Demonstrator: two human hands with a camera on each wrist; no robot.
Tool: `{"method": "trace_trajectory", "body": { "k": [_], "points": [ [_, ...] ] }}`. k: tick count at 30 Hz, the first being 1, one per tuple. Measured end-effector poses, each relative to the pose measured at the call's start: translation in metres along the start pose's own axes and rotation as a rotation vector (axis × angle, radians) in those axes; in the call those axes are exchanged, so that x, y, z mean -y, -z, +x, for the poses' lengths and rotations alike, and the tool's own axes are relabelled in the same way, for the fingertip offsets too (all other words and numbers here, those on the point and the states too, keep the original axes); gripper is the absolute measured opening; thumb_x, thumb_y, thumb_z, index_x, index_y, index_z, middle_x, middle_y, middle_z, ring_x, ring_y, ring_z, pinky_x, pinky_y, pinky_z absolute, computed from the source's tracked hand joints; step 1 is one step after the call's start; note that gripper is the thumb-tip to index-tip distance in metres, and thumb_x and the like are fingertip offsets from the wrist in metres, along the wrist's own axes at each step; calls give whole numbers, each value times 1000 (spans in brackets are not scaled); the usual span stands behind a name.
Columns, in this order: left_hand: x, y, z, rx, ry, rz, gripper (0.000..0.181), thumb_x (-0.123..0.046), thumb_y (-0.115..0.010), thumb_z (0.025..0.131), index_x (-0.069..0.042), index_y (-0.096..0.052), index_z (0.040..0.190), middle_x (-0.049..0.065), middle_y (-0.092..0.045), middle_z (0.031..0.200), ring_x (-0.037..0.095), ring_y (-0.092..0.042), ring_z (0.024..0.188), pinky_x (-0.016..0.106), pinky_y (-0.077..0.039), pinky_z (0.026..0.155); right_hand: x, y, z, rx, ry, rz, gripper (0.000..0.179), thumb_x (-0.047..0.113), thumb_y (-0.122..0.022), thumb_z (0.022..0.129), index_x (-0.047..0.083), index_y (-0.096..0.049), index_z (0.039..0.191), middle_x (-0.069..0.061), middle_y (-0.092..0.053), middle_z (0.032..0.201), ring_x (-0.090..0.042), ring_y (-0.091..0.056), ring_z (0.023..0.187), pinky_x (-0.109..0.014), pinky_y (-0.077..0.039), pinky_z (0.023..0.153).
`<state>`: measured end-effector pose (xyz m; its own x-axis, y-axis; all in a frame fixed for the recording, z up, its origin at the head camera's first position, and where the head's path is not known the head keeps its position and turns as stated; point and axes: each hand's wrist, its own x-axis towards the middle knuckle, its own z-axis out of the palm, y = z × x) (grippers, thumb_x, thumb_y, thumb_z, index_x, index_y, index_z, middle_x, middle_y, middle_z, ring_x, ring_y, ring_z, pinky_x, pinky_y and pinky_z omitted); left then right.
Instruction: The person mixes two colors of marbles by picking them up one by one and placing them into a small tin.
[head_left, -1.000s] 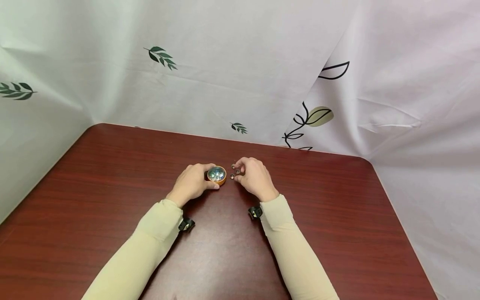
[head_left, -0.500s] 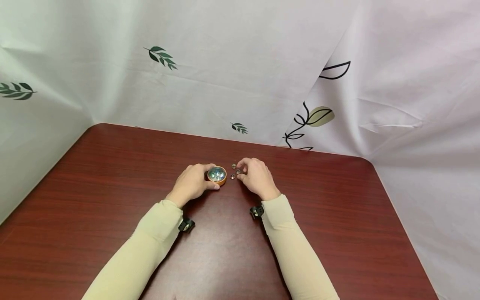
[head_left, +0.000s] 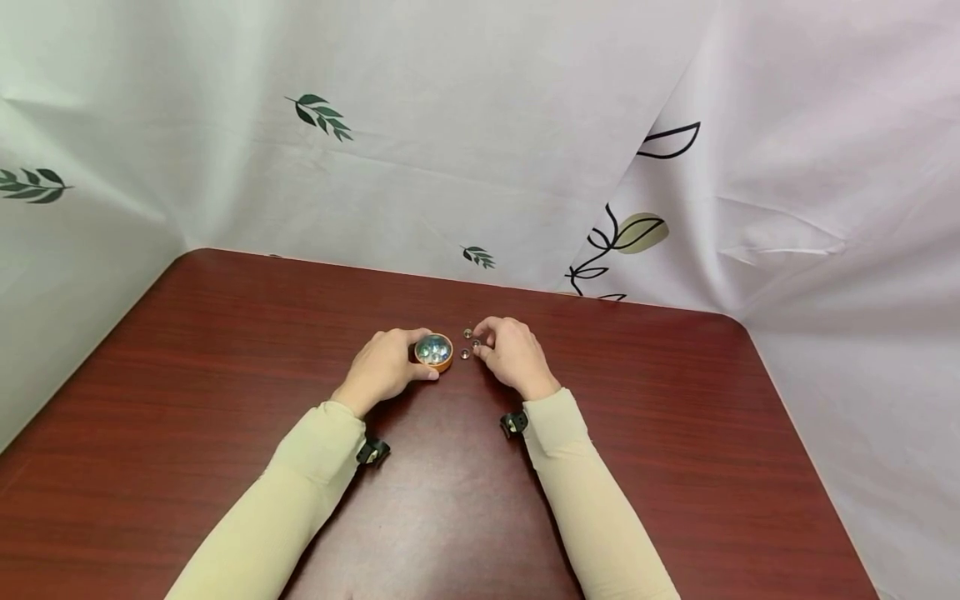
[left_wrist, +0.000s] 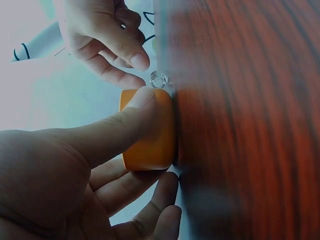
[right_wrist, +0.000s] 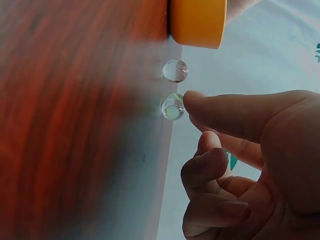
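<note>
My left hand [head_left: 381,365] grips a small round orange container [head_left: 442,364] on the table, thumb on the near side and fingers on the far side. Several clear glass marbles fill the container up to its rim in the head view. Just right of it, three glass marbles lie on the tabletop: a far marble [head_left: 468,333], a near marble [head_left: 465,354] and a right marble [head_left: 476,343]. My right hand [head_left: 516,352] is poised over the right marble, thumb and index finger apart around it. In the right wrist view, the thumb tip is right at a marble [right_wrist: 173,107]; the other fingers are curled.
The dark red wood table [head_left: 675,417] extends to both sides and toward me. A pale curtain [head_left: 420,167] with leaf prints hangs behind its far edge. Black wrist cameras sit at both sleeve cuffs.
My right hand has shifted slightly right, away from the far and near marbles, and then stayed about still. The left hand and the container have not moved.
</note>
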<state>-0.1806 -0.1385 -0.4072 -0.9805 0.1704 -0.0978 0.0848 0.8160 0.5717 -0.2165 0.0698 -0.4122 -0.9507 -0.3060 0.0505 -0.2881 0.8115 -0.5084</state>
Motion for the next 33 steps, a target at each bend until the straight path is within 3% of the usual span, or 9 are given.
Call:
{"method": "trace_trajectory", "body": {
  "k": [33],
  "points": [
    [0,0,0,9,5,-1,66,-30,-83,85,-12,-58,143,16,-67,127,34,-61,116,49,-51,91,0,1,0,67,-28,-26,19,17,-74,93,15,-73,111,1,-57,79,-16,-53,69,-31,-42,61]
  ]
}}
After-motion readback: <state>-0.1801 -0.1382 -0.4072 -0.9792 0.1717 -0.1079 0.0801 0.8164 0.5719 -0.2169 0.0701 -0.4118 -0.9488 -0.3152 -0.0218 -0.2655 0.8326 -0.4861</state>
